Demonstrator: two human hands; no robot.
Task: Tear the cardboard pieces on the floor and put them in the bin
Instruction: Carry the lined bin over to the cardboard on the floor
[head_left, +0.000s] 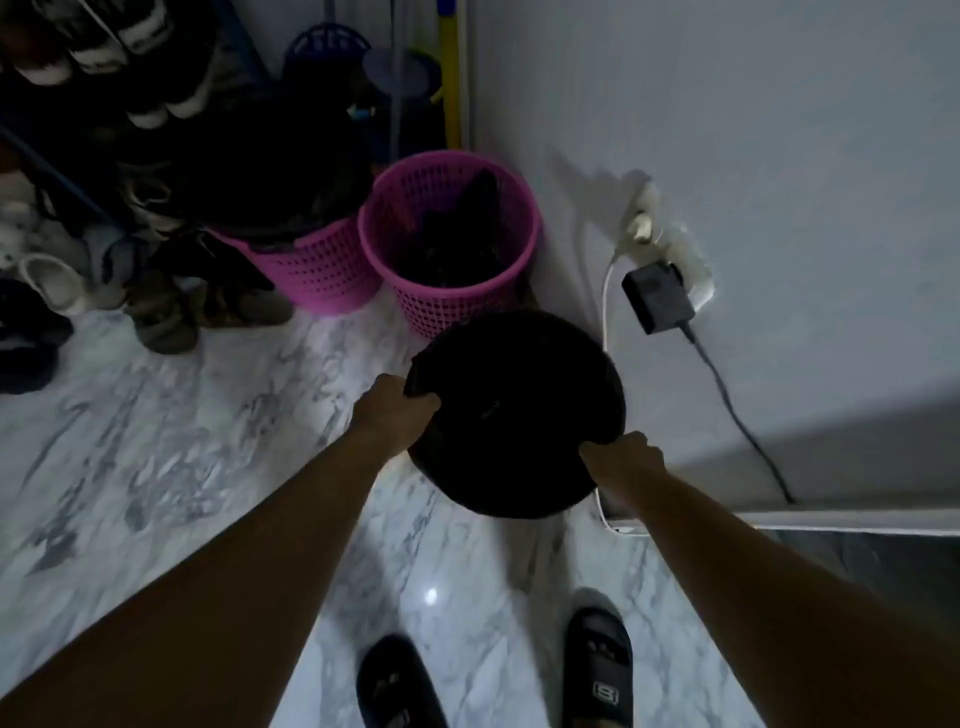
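While the left hand (402, 410) curls its fingers over the upper left rim of a round black bin (514, 415), the right hand (623, 457) grips the lower right rim in the same way, fingertips tucked inside the edge. The bin sits in the middle of the frame, between the two outstretched bare forearms, and its mouth faces the camera. Its inside is too dark to show what it holds, and I cannot tell whether it rests on the floor or is lifted off it.

Just above the bin stands a pink perforated basket (452, 312) with dark things in it, close to the grey wall (727, 130). A second pink basket (322, 270) stands just left of it, topped by a dark heap. Shoes crowd a rack (47, 171) in the upper left of the frame, and more shoes lie below it on the white marbled floor (182, 441).

On the wall right of the bin, a black adapter (657, 296) hangs from a white socket block (680, 254). A black cable (737, 415) runs down to the lower right, and a white cable (605, 312) drops beside the bin. Two feet in black slide sandals (597, 670) show at the bottom edge.
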